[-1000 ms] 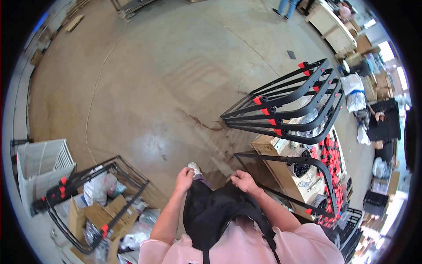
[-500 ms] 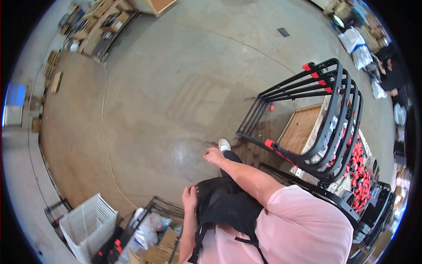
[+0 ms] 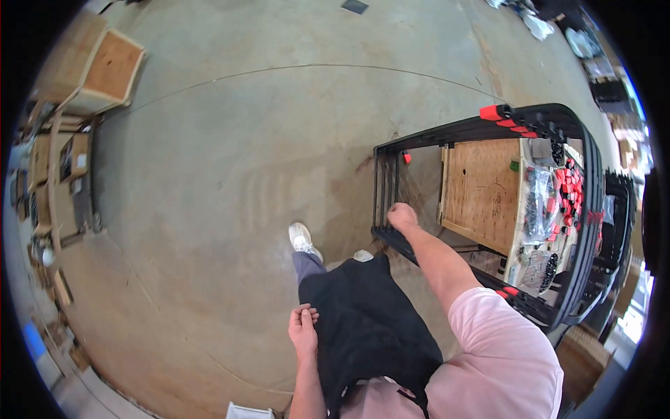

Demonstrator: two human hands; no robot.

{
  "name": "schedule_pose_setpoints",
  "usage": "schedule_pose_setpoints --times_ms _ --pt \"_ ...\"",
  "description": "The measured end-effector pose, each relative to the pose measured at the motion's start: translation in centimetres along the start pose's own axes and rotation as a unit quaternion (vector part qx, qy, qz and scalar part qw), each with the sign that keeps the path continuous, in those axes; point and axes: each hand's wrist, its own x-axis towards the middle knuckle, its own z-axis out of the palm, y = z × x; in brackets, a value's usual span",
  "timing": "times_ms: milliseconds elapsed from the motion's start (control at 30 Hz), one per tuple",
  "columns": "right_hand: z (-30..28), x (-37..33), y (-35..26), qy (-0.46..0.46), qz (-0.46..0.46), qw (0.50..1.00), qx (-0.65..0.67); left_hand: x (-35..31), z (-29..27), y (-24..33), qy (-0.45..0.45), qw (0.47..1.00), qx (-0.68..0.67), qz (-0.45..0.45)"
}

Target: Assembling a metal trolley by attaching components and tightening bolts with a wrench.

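Observation:
My left hand [image 3: 304,327] hangs beside the black apron [image 3: 370,300] with its fingers loosely bent and slightly apart; nothing shows in it. My right hand [image 3: 403,218] is closed in a fist, held out in front of me, and no object shows in it. In the picture it overlaps the near left corner of the stacked black tubular frames [image 3: 457,126]. Whether it touches them cannot be made out. Red pieces [image 3: 492,112] sit on the upper bars of these frames.
Inside the frames' outline stands a wooden crate panel [image 3: 481,192], next to a work surface with clear plastic bags [image 3: 539,195] and many red parts [image 3: 569,188]. A wooden box [image 3: 112,66] and shelving with cartons [image 3: 73,157] are at the left. A dark flat piece [image 3: 354,6] lies far ahead.
The view has turned right and I have stepped forward, so the stacked frames are nearer. My right hand has swung right toward their corner. The white crate has nearly left the view.

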Motion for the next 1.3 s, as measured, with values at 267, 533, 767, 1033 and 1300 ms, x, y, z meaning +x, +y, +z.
schedule_pose_setpoints --times_ms 267,533,767,1033,1300 --pt "6.4 20.7 7.8 0.051 0.131 0.99 0.011 16.8 6.7 4.5 -0.134 0.988 0.072 -0.036" --pt "12.6 43.6 10.9 0.259 0.051 0.964 -0.03 36.1 13.0 0.7 -0.194 0.975 0.04 0.104" --pt "12.5 41.7 13.3 0.328 0.147 0.933 0.005 37.7 15.3 1.0 -0.225 0.966 0.106 0.071" --pt "11.7 11.3 -2.3 0.269 0.199 0.823 0.46 25.5 14.4 9.4 -0.291 0.936 0.197 0.018" --pt "-2.5 -31.5 -12.2 0.004 -0.051 0.903 0.428 11.8 8.5 14.7 -0.508 0.834 0.205 -0.068"
